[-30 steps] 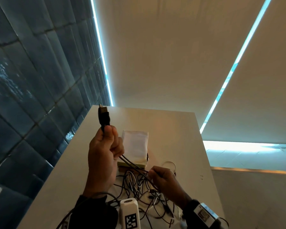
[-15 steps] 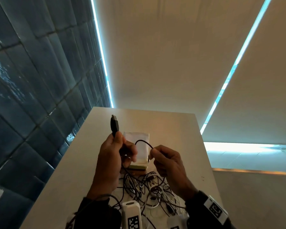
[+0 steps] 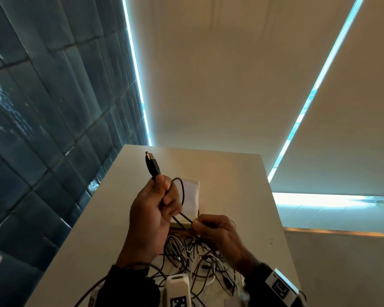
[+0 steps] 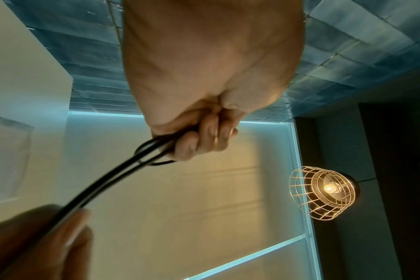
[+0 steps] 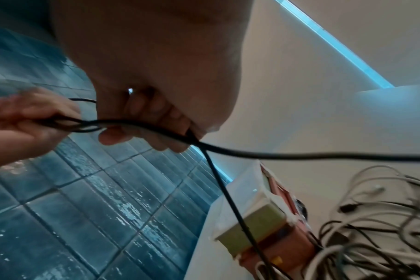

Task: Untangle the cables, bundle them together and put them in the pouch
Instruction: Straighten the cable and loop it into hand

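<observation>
My left hand is raised above the table and grips a black cable, whose USB plug sticks up past the thumb. A small loop of it curls beside the fingers. My right hand pinches the same black cable lower down, just above a tangle of black and white cables on the white table. Behind the hands lies the white pouch, resting on a green and orange box.
A blue tiled wall runs along the table's left edge. The table's right edge drops off to the floor. A wire-cage lamp glows in the left wrist view. Wrist cameras with square markers sit near the bottom.
My right hand has dropped from beside the left hand back down toward the tangle, still pinching the cable. A loop now stands by the left fingers. The left hand stays raised.
</observation>
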{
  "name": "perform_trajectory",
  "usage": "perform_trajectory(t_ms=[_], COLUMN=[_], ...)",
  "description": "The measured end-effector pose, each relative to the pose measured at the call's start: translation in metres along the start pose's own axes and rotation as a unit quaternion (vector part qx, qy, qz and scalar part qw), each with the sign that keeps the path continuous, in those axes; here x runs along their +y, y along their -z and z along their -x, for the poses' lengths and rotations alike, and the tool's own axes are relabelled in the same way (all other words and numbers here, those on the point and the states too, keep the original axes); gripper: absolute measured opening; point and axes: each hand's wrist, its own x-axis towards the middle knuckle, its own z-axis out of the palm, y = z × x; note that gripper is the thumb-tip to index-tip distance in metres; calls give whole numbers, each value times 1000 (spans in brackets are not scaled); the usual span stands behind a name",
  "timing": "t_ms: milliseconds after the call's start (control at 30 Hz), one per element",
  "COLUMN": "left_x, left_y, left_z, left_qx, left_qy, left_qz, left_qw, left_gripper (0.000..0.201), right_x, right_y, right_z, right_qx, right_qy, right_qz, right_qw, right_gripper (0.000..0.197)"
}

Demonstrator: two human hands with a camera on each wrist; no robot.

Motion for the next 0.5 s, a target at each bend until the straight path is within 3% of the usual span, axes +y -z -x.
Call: perform_trajectory(t_ms=[100, 167, 400, 500], left_x=[2, 3, 22, 28], left_y=[1, 2, 3, 4], left_z=[-1, -1, 1, 4], left_qx=[15, 9, -4, -7], left_qy=[-9, -11, -19, -25], left_qz=[18, 31, 50, 50], left_qw=[1000, 999, 999, 998], left_gripper=[28, 28, 30, 33], right_x=[24, 34, 71, 85], right_y=[3, 5, 13, 14], right_z=[-2, -4, -9, -9], right_qx=[18, 6, 24, 35], right_qy=[0, -15, -58, -53], right_qz=[27, 54, 123, 173], right_qw=[999, 998, 990, 983], right_gripper=[23, 32, 27, 45])
